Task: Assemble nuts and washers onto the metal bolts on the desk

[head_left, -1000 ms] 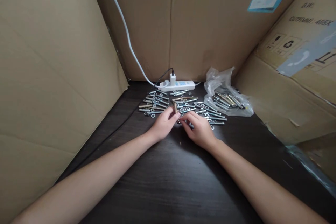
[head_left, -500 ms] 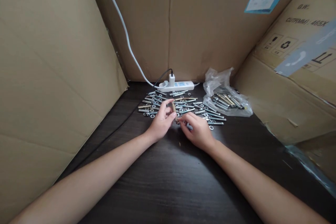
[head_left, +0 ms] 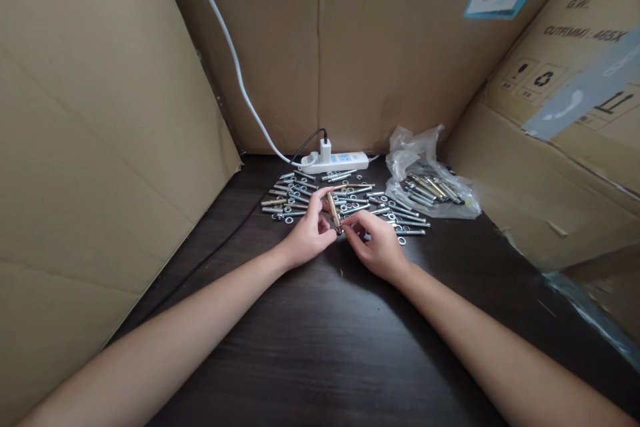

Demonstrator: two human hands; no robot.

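Observation:
My left hand [head_left: 306, 235] and my right hand [head_left: 378, 245] meet over a dark wooden table [head_left: 320, 340]. Between their fingertips is a brass-coloured anchor bolt [head_left: 334, 213], tilted upward. The left thumb and fingers pinch its shaft; the right fingertips pinch its lower end. Just behind the hands lies a spread of several silver bolts and washers [head_left: 350, 200] on the table.
A white power strip [head_left: 335, 161] with a plugged charger and a white cable sits at the back. A clear plastic bag [head_left: 430, 180] holding more bolts lies at the right. Cardboard boxes [head_left: 100, 120] wall in the table on the left, back and right.
The left fingers have opened a little and shifted along the bolt, which now tilts more upright. Both hands stay in the same spot.

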